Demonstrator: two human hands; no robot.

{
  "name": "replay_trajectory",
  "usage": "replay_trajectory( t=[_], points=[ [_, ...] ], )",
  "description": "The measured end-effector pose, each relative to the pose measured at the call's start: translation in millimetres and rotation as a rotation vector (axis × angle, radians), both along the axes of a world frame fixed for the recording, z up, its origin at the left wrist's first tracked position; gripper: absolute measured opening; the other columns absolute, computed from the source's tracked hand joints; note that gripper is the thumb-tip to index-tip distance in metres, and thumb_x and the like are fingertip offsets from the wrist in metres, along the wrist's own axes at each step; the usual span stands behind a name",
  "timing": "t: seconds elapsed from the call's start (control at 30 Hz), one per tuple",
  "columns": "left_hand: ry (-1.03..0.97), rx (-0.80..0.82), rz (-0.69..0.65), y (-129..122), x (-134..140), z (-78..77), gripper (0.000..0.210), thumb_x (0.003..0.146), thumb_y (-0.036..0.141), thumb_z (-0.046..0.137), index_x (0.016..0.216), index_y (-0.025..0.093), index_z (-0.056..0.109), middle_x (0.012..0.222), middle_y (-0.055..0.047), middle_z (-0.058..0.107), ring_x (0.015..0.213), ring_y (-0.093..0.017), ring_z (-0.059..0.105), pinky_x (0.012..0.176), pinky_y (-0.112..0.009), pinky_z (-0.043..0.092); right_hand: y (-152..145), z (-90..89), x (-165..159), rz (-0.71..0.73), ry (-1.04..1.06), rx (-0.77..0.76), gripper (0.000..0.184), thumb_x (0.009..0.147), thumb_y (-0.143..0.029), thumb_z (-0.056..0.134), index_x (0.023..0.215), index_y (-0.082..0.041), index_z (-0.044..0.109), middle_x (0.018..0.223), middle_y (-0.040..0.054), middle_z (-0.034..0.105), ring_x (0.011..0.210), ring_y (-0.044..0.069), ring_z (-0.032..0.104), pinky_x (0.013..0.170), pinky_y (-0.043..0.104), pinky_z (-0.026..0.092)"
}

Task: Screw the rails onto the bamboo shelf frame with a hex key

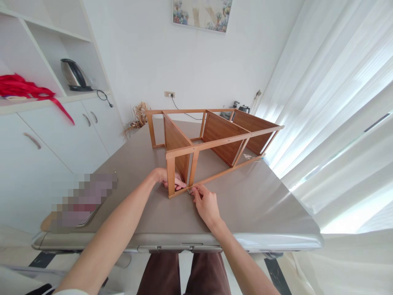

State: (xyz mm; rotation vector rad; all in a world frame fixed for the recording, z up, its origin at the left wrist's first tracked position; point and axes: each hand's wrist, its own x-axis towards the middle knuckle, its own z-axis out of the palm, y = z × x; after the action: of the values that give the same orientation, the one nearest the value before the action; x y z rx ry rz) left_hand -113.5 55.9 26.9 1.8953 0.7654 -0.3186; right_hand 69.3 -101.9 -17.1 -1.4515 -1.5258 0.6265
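Observation:
A brown wooden shelf rack (215, 141) lies on its side on the grey-brown table, with its shelf panels standing upright. My left hand (175, 181) reaches behind the near corner post, fingers against the lower rail where a shelf panel meets it. The post hides part of this hand. Just outside the same joint, my right hand (205, 203) is closed in a pinch at the lower rail. A small greyish bit shows at its fingertips, too small to name. Both hands are close together, with the rail between them.
The table (245, 200) has a rounded metallic front edge. A pixelated flat item (86, 200) lies at its left. Dried stalks (139, 116) and a coffee pot (244, 108) are behind the rack. A kettle (75, 76) and red ribbon (27, 88) occupy the cabinet; curtains (337, 102) hang right.

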Motion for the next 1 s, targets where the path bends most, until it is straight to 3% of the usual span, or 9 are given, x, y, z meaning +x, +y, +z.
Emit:
replay_trajectory(
  t=[0.2, 0.3, 0.4, 0.53, 0.6, 0.67, 0.8, 0.9, 1.0],
  points=[
    [0.083, -0.087, 0.079, -3, 1, 1.0, 0.059, 0.062, 0.075, 0.073, 0.062, 0.018, 0.057, 0.046, 0.007, 0.036, 0.04, -0.007, 0.027, 0.038, -0.021, 0.022, 3, 5.3, 1, 0.005, 0.083, -0.045, 0.031, 0.098, -0.045, 0.048, 0.081, -0.024, 0.065, 0.079, 0.0011, 0.076, 0.056, 0.017, 0.066, 0.06, 0.026, 0.047],
    [0.106, -0.084, 0.117, -7, -5, 13.4, 0.057, 0.06, 0.072, 0.076, 0.067, 0.017, 0.062, 0.05, 0.005, 0.041, 0.043, -0.007, 0.03, 0.04, -0.021, 0.024, 4, 8.1, 1, 0.011, 0.088, -0.072, 0.033, 0.097, -0.048, 0.049, 0.08, -0.024, 0.064, 0.077, 0.0024, 0.076, 0.055, 0.018, 0.067, 0.058, 0.027, 0.048],
    [0.127, -0.028, 0.181, -8, -28, 41.1, 0.051, 0.062, 0.064, 0.078, 0.072, 0.016, 0.065, 0.053, 0.005, 0.043, 0.044, -0.006, 0.032, 0.042, -0.02, 0.026, 5, 8.4, 1, 0.015, 0.088, -0.09, 0.034, 0.095, -0.051, 0.051, 0.081, -0.024, 0.065, 0.078, 0.0035, 0.077, 0.056, 0.02, 0.069, 0.058, 0.028, 0.049],
    [0.194, 0.13, 0.327, 2, -84, 90.6, 0.042, 0.07, 0.054, 0.072, 0.092, 0.018, 0.069, 0.059, 0.003, 0.053, 0.048, -0.008, 0.042, 0.046, -0.02, 0.035, 4, 7.2, 2, 0.018, 0.072, -0.101, 0.038, 0.094, -0.056, 0.051, 0.083, -0.024, 0.066, 0.079, 0.004, 0.078, 0.059, 0.02, 0.07, 0.06, 0.027, 0.05],
    [0.257, 0.239, 0.421, 8, -117, 109.8, 0.044, 0.07, 0.05, 0.07, 0.101, 0.02, 0.068, 0.071, 0.0, 0.064, 0.057, -0.011, 0.054, 0.056, -0.02, 0.045, 4, 7.1, 2, 0.007, 0.063, -0.11, 0.039, 0.093, -0.059, 0.051, 0.085, -0.023, 0.066, 0.079, 0.0041, 0.078, 0.06, 0.02, 0.07, 0.062, 0.027, 0.051],
    [0.346, 0.359, 0.516, 14, -148, 119.4, 0.048, 0.068, 0.047, 0.068, 0.108, 0.019, 0.067, 0.087, -0.003, 0.072, 0.073, -0.014, 0.063, 0.066, -0.021, 0.051, 3, 7.0, 3, -0.009, 0.044, -0.126, 0.042, 0.093, -0.061, 0.049, 0.087, -0.023, 0.066, 0.078, 0.004, 0.077, 0.06, 0.02, 0.07, 0.063, 0.028, 0.051],
    [0.606, 0.557, 0.676, 18, -199, 108.6, 0.058, 0.059, 0.05, 0.073, 0.102, 0.011, 0.071, 0.09, -0.014, 0.075, 0.088, -0.03, 0.067, 0.075, -0.033, 0.054, 2, 5.5, 4, -0.004, 0.021, -0.129, 0.043, 0.094, -0.062, 0.048, 0.086, -0.023, 0.065, 0.077, 0.004, 0.077, 0.059, 0.02, 0.07, 0.065, 0.029, 0.051],
    [0.695, 0.615, 0.741, 18, -222, 84.0, 0.069, 0.052, 0.061, 0.076, 0.099, 0.01, 0.074, 0.098, -0.021, 0.075, 0.092, -0.038, 0.069, 0.077, -0.041, 0.055, 1, 4.0, 4, 0.011, 0.042, -0.128, 0.041, 0.094, -0.061, 0.049, 0.087, -0.024, 0.065, 0.082, 0.004, 0.079, 0.063, 0.02, 0.071, 0.065, 0.028, 0.051],
    [0.663, 0.637, 0.763, 19, -233, 57.0, 0.077, 0.049, 0.068, 0.077, 0.102, 0.012, 0.074, 0.105, -0.019, 0.075, 0.098, -0.038, 0.07, 0.081, -0.039, 0.055, 2, 3.2, 3, 0.02, 0.054, -0.133, 0.04, 0.094, -0.061, 0.05, 0.088, -0.024, 0.064, 0.083, 0.0039, 0.079, 0.063, 0.02, 0.071, 0.065, 0.028, 0.051]
  ],
)
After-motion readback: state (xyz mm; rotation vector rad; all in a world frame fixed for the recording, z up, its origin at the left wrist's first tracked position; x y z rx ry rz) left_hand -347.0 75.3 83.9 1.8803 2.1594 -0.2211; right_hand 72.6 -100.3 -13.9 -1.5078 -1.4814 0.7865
